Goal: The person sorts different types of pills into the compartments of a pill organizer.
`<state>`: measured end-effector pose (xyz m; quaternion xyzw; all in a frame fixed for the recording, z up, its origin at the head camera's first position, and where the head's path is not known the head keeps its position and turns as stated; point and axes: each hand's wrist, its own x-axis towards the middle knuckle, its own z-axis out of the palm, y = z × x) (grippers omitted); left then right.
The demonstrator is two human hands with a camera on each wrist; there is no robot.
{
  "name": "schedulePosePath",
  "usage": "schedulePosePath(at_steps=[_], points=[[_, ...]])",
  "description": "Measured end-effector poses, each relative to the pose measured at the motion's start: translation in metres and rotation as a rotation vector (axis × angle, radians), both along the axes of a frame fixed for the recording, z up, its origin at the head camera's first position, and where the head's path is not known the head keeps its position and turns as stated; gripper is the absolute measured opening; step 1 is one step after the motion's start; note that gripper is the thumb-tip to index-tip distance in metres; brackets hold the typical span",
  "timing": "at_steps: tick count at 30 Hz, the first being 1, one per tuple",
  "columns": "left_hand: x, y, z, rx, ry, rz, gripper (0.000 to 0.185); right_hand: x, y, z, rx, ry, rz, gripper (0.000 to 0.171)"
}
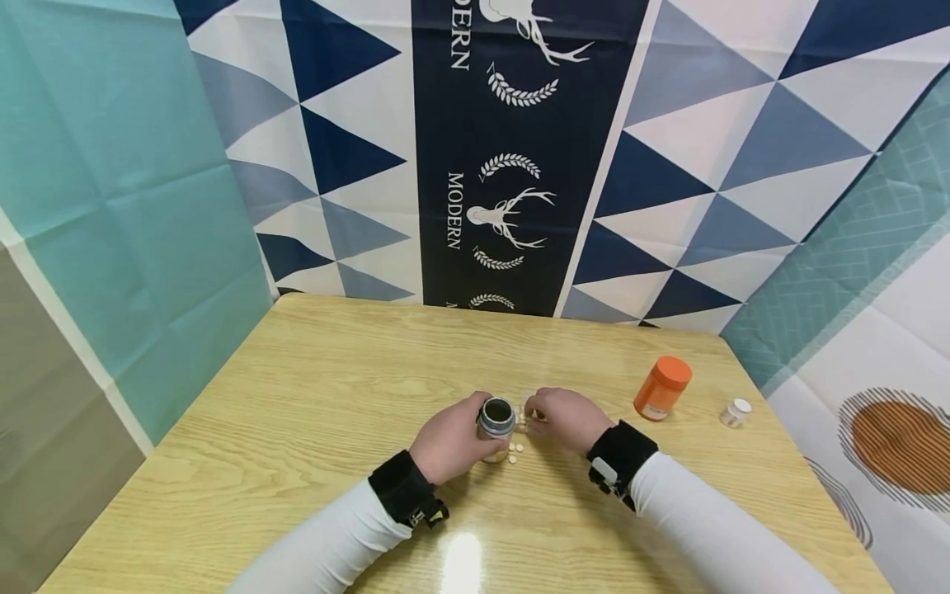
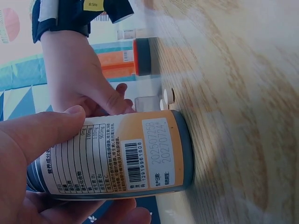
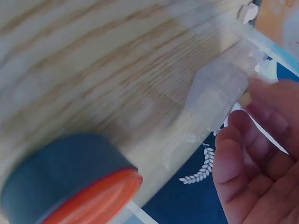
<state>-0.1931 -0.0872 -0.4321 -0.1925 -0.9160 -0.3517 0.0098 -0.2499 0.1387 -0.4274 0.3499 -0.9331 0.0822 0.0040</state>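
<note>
Left hand [image 1: 448,443]: fingers and thumb curled round the open bottle [image 1: 496,422], clamped on its labelled side; the left wrist view shows the thumb laid over the label and the bottle's base resting on the surface [image 1: 312,396].
Open bottle: upright, mouth open and facing up, dark rim, orange and white label with a barcode and printed dates; near the middle of the surface, slightly toward the near edge.
Right hand [image 1: 566,417]: just right of the open bottle, knuckles up, fingertips curled in and pinched together low over the surface. What they pinch is too small to tell in the head view; the right wrist view shows a small clear piece [image 3: 216,91] by the fingertips, blurred.
Tablets [image 1: 515,450]: a few pale round ones lying loose on the surface, between the two hands, just near of the bottle's right side.
Orange bottle [image 1: 661,388]: capped, leaning a little, to the right of the right hand, well apart from it.
Small white-capped vial [image 1: 736,412]: farther right, near the right edge.
Wrists: black straps, white sleeves.
Backdrop: cloth of blue and white triangles with a deer print.
</note>
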Motion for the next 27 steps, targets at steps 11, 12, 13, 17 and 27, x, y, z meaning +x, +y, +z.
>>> schedulePosePath(at_steps=[11, 12, 13, 17, 27], points=[[0.001, 0.0, 0.0, 0.012, -0.002, 0.001, 0.056, -0.005, -0.001, -0.002, -0.015, -0.007, -0.047, 0.007], [0.001, 0.0, 0.0, 0.012, -0.003, 0.001, 0.056, -0.005, -0.001, -0.002, -0.02, -0.004, -0.045, 0.008], [0.001, 0.0, 0.0, 0.009, -0.003, 0.002, 0.056, -0.005, 0.0, -0.002, -0.025, -0.001, -0.043, 0.008], [0.0, 0.0, 0.0, 0.005, -0.003, 0.0, 0.056, -0.004, 0.001, 0.0, -0.065, 0.002, -0.036, 0.006], [0.0, 0.0, 0.0, 0.01, 0.011, -0.013, 0.056, 0.01, -0.01, 0.039, -0.314, -0.012, -0.084, 0.009]])
